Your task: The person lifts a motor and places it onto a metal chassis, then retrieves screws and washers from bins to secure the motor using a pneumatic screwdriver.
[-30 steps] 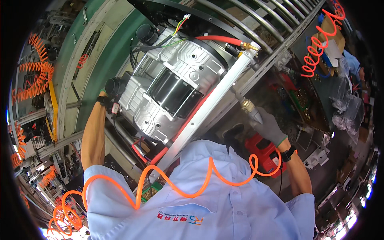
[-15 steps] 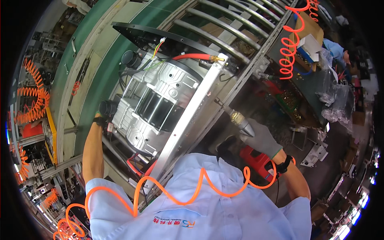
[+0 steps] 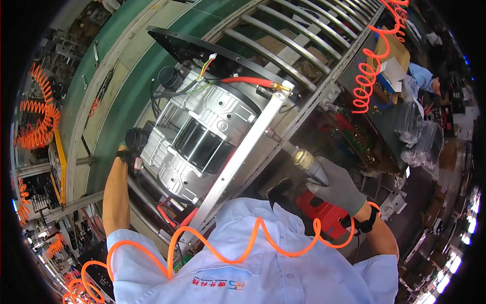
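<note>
A silver motor-like compressor (image 3: 223, 119) with a black middle section lies in a metal frame (image 3: 240, 167) on the roller conveyor. My left hand (image 3: 123, 149) reaches to its far left side, beside a round black cap (image 3: 135, 137). Its fingers are hidden behind that cap and the housing. In a grey glove, my right hand (image 3: 338, 186) is wrapped round a pneumatic screwdriver (image 3: 307, 163). The tool's tip points toward the frame's near rail, close to its outer side; whether they touch I cannot tell.
An orange coiled air hose (image 3: 248, 251) crosses in front of my chest. Another coiled hose (image 3: 372, 68) hangs at the upper right. Steel rollers (image 3: 283, 45) stretch beyond the frame. A red case (image 3: 321, 213) is low by my right arm. Two wrenches (image 3: 95, 52) lie on the green bench.
The view has shifted slightly. My right hand and the screwdriver have moved a little down and to the right. My left hand stays beside the black cap.
</note>
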Motion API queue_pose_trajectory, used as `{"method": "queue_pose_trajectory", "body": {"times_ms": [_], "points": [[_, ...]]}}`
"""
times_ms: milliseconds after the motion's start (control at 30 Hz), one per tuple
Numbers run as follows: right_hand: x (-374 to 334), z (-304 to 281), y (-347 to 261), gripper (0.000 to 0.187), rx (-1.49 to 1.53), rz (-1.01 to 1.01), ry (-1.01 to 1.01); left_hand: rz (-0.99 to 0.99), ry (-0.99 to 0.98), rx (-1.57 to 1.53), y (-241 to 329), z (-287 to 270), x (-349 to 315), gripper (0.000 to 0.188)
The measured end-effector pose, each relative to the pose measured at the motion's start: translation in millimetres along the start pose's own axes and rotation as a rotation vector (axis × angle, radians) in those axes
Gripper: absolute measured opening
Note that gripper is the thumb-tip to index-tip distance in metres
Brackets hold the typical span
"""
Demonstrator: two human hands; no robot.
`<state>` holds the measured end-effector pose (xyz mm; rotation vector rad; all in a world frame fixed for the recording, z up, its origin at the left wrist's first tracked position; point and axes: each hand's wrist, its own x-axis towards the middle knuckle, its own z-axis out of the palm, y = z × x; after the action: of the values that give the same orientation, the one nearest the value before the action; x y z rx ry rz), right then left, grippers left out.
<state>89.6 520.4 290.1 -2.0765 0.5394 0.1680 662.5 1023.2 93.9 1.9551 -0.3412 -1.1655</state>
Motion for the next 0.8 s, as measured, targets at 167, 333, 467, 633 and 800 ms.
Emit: {"method": "queue_pose_trajectory", "body": {"times_ms": [167, 333, 467, 633, 800], "points": [[2.6, -5.6, -8.5, 0.049, -0.003, -0.054, 0.011, -0.004, 0.023, -0.016, -3.6, 3.6, 1.5, 0.022], [6.5, -3.1, -8.7, 0.048, -0.006, 0.047, -0.032, -0.006, 0.038, -0.021, -5.6, 4.0, 3.5, 0.023], [10.5, 1.5, -3.1, 0.048, -0.088, 0.026, -0.014, 0.006, 0.047, -0.025, -9.5, 2.3, 5.4, 0.023], [10.4, 9.8, 2.5, 0.053, -0.061, 0.058, 0.001, 0.025, 0.052, -0.035, -13.2, 0.0, 4.7, 0.023], [10.6, 13.5, 4.1, 0.055, -0.115, 0.04, 0.027, 0.017, 0.054, -0.054, -13.1, -2.1, 5.4, 0.024]]}}
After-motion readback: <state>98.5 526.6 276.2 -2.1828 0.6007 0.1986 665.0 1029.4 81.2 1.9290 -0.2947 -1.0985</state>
